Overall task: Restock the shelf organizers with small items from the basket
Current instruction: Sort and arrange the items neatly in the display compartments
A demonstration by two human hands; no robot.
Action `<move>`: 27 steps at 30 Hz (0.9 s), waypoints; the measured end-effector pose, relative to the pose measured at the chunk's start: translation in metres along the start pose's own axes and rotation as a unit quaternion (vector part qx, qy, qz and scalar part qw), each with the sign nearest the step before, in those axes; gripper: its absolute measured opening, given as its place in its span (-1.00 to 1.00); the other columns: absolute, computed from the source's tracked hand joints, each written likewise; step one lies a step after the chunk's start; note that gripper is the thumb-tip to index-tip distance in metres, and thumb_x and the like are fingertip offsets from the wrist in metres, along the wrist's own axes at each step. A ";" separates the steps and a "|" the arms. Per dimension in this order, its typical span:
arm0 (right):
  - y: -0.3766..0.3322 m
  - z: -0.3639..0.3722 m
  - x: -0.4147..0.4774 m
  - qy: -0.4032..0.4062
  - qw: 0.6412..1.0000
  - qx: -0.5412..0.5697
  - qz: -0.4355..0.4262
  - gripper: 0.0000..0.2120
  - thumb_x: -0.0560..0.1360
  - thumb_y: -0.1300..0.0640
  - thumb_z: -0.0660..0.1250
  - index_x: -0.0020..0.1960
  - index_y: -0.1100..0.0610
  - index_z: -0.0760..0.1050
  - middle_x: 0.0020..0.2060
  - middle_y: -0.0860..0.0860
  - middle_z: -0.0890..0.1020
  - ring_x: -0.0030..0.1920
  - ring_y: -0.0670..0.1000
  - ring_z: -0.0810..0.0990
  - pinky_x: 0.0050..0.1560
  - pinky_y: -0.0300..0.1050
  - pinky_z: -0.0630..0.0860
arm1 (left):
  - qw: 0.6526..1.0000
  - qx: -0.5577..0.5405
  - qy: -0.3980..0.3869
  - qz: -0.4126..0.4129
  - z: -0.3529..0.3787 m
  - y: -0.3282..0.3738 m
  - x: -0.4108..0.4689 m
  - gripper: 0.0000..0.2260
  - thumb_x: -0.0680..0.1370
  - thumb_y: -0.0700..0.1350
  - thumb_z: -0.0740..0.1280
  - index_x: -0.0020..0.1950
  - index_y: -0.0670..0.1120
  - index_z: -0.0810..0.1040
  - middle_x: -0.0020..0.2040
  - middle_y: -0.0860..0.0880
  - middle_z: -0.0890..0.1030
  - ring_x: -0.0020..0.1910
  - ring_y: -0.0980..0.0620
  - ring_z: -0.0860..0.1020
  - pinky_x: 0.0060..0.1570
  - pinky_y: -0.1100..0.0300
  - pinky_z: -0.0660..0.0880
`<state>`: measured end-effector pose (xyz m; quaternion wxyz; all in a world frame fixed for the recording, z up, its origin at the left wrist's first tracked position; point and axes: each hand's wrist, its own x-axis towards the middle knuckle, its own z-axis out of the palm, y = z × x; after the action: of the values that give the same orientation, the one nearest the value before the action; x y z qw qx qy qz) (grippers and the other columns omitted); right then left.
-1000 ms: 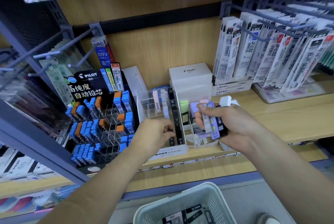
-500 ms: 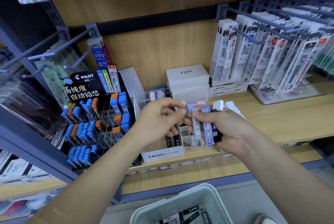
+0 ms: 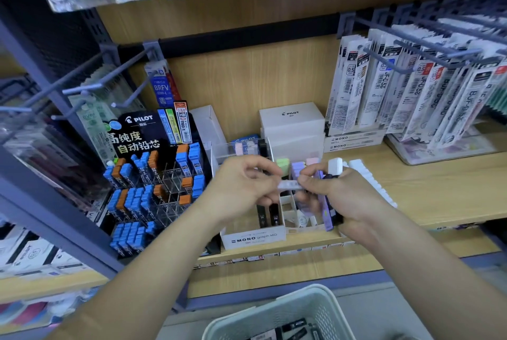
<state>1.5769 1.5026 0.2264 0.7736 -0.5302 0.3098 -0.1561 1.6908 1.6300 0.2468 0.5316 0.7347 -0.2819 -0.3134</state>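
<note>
wooden store shelf [image 3: 439, 188], stationery aisle. left hand [image 3: 244, 188] and right hand [image 3: 343, 197] meet, both pinching 1 pale lead case [image 3: 288, 184], level between them. right hand also grips a purple and black case bundle [image 3: 325, 202]. white mono organizer [image 3: 253, 238] just under the hands, basket [image 3: 274, 317] below the forearms, pilot rack [image 3: 153, 188] left of left hand.

A pale lead case [image 3: 288, 184] is held level between the fingertips of the left hand [image 3: 244, 188] and right hand [image 3: 348, 197], above the white MONO graph MG organizer [image 3: 252, 238] on the shelf. Two black cases [image 3: 267, 215] are stood upright in a front compartment. A bundle of lilac, black and white cases [image 3: 326, 202] is gripped in the right hand. The white slotted basket [image 3: 277, 315] is seen below, dark cases [image 3: 295, 326] inside
</note>
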 end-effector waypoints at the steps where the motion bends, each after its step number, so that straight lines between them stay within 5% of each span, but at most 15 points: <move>1: 0.001 0.001 0.000 0.003 1.000 -0.019 -0.006 -0.86 0.49 0.36 0.38 -0.21 0.19 0.54 -0.46 0.08 0.56 -0.43 0.05 0.49 -0.49 -0.23 0.37 | 1.000 -0.021 0.018 0.003 -0.005 0.000 0.002 -0.93 0.50 -0.30 0.39 -0.04 -0.20 0.63 -0.24 -0.24 0.66 -0.36 0.03 0.61 -0.29 0.28 0.60; 5: 0.002 0.007 0.001 0.008 1.000 -0.022 0.003 -0.89 0.47 0.36 0.41 -0.19 0.22 0.54 -0.49 0.02 0.50 -0.52 -0.09 0.40 -0.57 -0.30 0.29 | 0.995 -0.100 0.027 0.001 -0.021 0.001 0.005 -0.85 0.43 -0.35 0.41 -0.03 -0.21 0.65 -0.18 -0.20 0.68 -0.26 0.00 0.66 -0.21 0.27 0.61; 15: 0.001 0.013 0.002 -0.024 1.000 0.001 0.020 -0.93 0.47 0.34 0.41 -0.15 0.22 0.58 -0.41 0.06 0.56 -0.43 -0.05 0.46 -0.53 -0.29 0.35 | 0.998 -0.041 -0.001 0.047 -0.034 0.003 0.002 -0.83 0.43 -0.35 0.41 0.00 -0.20 0.65 -0.11 -0.25 0.67 -0.14 -0.06 0.66 -0.05 0.17 0.62; 20: -0.002 0.013 0.003 0.005 0.999 0.021 0.027 -0.94 0.54 0.32 0.32 -0.01 0.24 0.55 -0.20 0.20 0.70 -0.47 -0.05 0.52 -0.52 -0.28 0.34 | 0.992 -0.043 0.091 0.069 -0.045 0.004 0.007 -0.83 0.45 -0.35 0.41 -0.09 -0.11 0.69 -0.15 -0.14 0.70 -0.09 -0.18 0.66 0.04 0.07 0.60; 27: -0.011 0.006 0.002 0.047 0.994 0.075 0.063 -0.89 0.55 0.31 0.23 0.02 0.27 0.51 -0.15 0.21 0.72 -0.39 0.03 0.40 -0.58 -0.27 0.33 | 0.954 0.208 0.175 0.124 -0.047 -0.015 0.017 -0.84 0.46 -0.23 0.46 -0.14 0.05 0.64 -0.21 0.13 0.64 -0.23 0.26 0.59 -0.15 0.46 0.51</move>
<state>1.5831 1.5012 0.2373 0.8042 -0.4420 0.3659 -0.1553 1.7389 1.6499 0.2411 0.4427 0.8316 -0.3321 -0.0457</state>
